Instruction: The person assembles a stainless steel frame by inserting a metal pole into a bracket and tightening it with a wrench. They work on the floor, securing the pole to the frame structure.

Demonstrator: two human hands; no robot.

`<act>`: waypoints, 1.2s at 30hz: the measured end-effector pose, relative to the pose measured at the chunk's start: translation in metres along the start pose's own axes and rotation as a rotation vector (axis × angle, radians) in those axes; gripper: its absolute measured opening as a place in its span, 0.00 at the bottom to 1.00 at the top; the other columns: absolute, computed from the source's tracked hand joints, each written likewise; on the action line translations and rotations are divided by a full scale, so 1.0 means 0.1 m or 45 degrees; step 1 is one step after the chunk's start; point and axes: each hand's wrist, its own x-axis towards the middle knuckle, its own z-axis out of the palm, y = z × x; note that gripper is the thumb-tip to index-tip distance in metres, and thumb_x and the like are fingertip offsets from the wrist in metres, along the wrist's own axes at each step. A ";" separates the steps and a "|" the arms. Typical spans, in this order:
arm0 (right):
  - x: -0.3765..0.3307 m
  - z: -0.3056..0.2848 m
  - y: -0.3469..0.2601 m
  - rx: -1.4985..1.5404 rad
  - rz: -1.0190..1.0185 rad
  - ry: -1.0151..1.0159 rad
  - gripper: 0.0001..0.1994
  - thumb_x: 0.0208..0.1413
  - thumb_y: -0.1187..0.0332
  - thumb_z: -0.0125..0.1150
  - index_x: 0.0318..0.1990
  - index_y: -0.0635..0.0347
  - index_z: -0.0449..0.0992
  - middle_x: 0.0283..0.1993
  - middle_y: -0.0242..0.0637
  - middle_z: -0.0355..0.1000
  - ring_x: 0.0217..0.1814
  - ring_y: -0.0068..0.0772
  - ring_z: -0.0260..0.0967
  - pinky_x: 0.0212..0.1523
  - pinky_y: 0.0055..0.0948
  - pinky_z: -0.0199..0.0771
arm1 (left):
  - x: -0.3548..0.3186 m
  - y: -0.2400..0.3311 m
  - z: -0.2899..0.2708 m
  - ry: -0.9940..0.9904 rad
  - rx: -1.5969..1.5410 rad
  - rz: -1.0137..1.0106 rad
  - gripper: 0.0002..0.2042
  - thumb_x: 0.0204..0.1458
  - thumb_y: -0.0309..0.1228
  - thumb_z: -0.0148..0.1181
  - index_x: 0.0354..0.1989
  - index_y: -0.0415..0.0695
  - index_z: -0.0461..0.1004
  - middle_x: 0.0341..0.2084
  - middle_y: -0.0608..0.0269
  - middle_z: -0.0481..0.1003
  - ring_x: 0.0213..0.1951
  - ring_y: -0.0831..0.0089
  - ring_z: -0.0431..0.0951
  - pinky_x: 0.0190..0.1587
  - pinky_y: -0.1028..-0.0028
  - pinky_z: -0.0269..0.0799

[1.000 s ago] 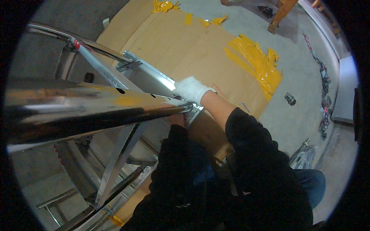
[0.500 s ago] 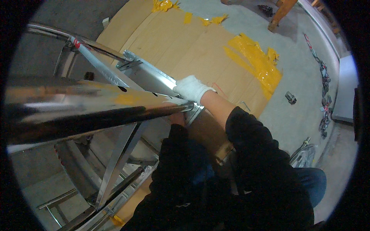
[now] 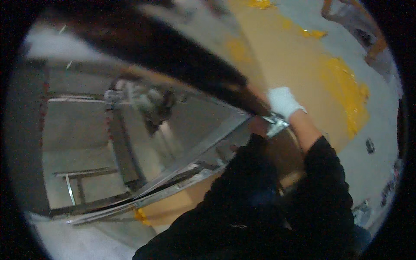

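My right hand (image 3: 282,102), in a white glove, is closed over the end of a thick shiny steel bar (image 3: 173,56) that runs blurred across the top of the view. Just below it, my left hand (image 3: 258,126) sits under the bar against a small bright metal bracket (image 3: 276,124). Its fingers are hidden, so its grip is unclear. Black sleeves cover both forearms. Thinner steel rails (image 3: 173,182) of the same frame slope down to the left.
A brown cardboard sheet (image 3: 299,60) with yellow patches (image 3: 346,91) lies on the grey floor beyond my hands. An orange stand (image 3: 372,39) is at the top right. A small dark object (image 3: 369,146) lies on the floor to the right.
The view has swung and blurred, so the steel bar now crosses the top and the frame's lower rails show more. My hands stay at the same spot on the bar.
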 end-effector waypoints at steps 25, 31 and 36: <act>0.06 0.60 0.27 0.434 0.051 0.407 0.21 0.57 0.54 0.42 0.25 0.59 0.77 0.25 0.49 0.73 0.28 0.50 0.73 0.29 0.46 0.71 | -0.11 0.22 0.09 0.014 -0.062 -0.323 0.21 0.49 0.53 0.47 0.32 0.49 0.78 0.31 0.47 0.75 0.36 0.49 0.74 0.40 0.53 0.68; 0.08 0.59 -0.01 0.469 -0.003 0.393 0.20 0.56 0.55 0.43 0.25 0.59 0.77 0.26 0.49 0.73 0.29 0.51 0.73 0.30 0.46 0.71 | -0.34 0.06 0.00 0.267 -0.220 -0.458 0.21 0.53 0.47 0.43 0.24 0.42 0.74 0.22 0.49 0.73 0.31 0.49 0.73 0.35 0.51 0.67; 0.01 0.64 0.37 0.393 0.074 0.383 0.19 0.55 0.56 0.43 0.26 0.60 0.77 0.27 0.50 0.73 0.29 0.51 0.73 0.30 0.46 0.71 | -0.23 0.36 -0.01 0.227 -0.186 -0.580 0.18 0.51 0.45 0.46 0.28 0.43 0.75 0.27 0.47 0.74 0.34 0.48 0.73 0.38 0.52 0.66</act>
